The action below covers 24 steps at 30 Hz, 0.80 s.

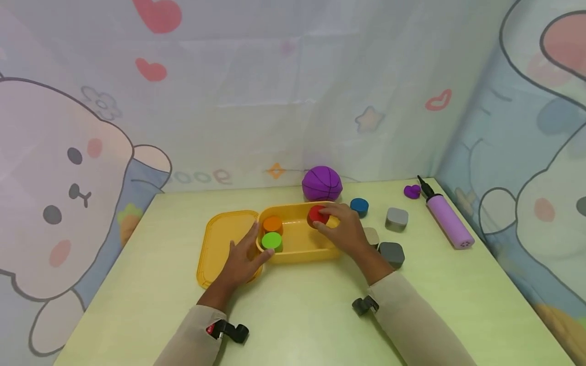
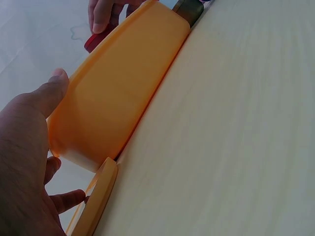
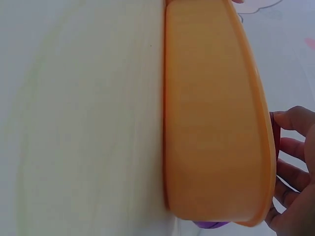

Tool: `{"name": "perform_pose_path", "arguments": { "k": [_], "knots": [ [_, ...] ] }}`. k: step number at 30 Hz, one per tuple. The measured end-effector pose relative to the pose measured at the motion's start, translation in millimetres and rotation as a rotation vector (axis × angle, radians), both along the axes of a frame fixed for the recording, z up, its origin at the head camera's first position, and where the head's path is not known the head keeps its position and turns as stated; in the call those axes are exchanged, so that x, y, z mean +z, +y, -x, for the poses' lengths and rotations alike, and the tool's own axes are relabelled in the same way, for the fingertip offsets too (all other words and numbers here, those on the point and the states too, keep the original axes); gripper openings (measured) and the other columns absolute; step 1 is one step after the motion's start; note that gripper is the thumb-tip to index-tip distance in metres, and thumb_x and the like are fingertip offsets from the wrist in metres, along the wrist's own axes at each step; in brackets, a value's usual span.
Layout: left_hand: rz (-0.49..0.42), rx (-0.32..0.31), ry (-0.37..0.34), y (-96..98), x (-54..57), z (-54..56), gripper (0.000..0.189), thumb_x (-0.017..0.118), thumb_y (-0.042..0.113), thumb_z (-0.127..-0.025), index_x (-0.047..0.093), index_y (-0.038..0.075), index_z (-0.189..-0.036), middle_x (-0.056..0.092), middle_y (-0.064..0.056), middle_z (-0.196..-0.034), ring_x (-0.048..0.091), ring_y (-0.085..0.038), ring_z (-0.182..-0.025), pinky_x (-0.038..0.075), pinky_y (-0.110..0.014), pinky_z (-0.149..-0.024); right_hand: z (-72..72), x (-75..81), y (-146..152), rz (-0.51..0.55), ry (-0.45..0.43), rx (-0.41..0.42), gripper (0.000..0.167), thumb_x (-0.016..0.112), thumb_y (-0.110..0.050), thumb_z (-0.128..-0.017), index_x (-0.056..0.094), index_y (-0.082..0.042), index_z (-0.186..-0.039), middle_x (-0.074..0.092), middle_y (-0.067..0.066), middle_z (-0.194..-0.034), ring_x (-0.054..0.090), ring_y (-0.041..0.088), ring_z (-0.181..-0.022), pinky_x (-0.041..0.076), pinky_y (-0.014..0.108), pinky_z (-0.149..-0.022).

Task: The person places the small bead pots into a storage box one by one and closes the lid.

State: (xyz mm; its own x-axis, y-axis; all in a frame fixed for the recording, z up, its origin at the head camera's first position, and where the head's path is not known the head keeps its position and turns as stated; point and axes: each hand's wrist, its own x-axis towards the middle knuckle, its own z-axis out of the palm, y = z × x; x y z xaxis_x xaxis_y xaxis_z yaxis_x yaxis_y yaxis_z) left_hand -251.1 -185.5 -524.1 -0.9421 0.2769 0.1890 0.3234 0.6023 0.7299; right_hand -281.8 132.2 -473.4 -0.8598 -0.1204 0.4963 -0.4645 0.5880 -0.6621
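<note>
In the head view, a yellow box [image 1: 297, 257] stands without its lid in the middle of the table. An orange round block [image 1: 273, 224] and a green round block [image 1: 272, 241] sit at its left end. My right hand [image 1: 343, 226] pinches a red round block [image 1: 317, 216] between thumb and fingers, over the right part of the box. At the box's left end is my left hand [image 1: 241, 261], its thumb at the near rim and its fingers extended along the end. Beneath that hand lies the flat yellow lid [image 1: 218, 240], partly covered by it.
Behind the box sits a purple ball [image 1: 322, 184]. To the right are a blue round block [image 1: 359, 207], a light grey block [image 1: 396, 219], a beige block [image 1: 372, 236] and a dark grey block [image 1: 391, 254]. Farther right lie a purple hand pump [image 1: 450, 222] and a small purple piece [image 1: 412, 191].
</note>
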Motion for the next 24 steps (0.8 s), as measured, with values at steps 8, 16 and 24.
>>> {"name": "perform_pose_path", "arguments": {
  "k": [8,16,24],
  "knots": [
    [0.026,0.002,0.015,0.2,4.4,5.9,0.090,0.068,0.048,-0.106,0.020,0.018,-0.177,0.019,-0.004,-0.184,0.023,-0.036,-0.170,-0.009,-0.083,-0.128,9.3,6.2,-13,-0.003,-0.075,0.034,0.038,0.088,-0.020,-0.094,0.081,-0.002,-0.126,0.079,0.016,-0.132,0.069,0.037,-0.131,0.060,0.052,-0.110],
    [0.030,-0.003,-0.001,2.8,11.5,4.9,0.091,0.068,0.048,-0.106,0.021,0.015,-0.176,0.019,-0.004,-0.184,0.022,-0.035,-0.170,-0.010,-0.081,-0.129,15.9,5.1,-23,-0.010,-0.128,0.053,0.036,0.089,-0.018,-0.093,0.081,-0.002,-0.124,0.080,0.016,-0.128,0.071,0.035,-0.124,0.060,0.053,-0.110],
    [0.035,0.004,0.000,3.1,3.4,0.9,0.091,0.069,0.047,-0.106,0.021,0.014,-0.176,0.020,-0.004,-0.184,0.023,-0.035,-0.170,-0.009,-0.082,-0.128,13.5,6.5,-35,-0.053,-0.276,0.032,0.035,0.087,-0.025,-0.095,0.082,-0.007,-0.126,0.081,0.010,-0.121,0.069,0.034,-0.116,0.060,0.047,-0.103]
  ]
}}
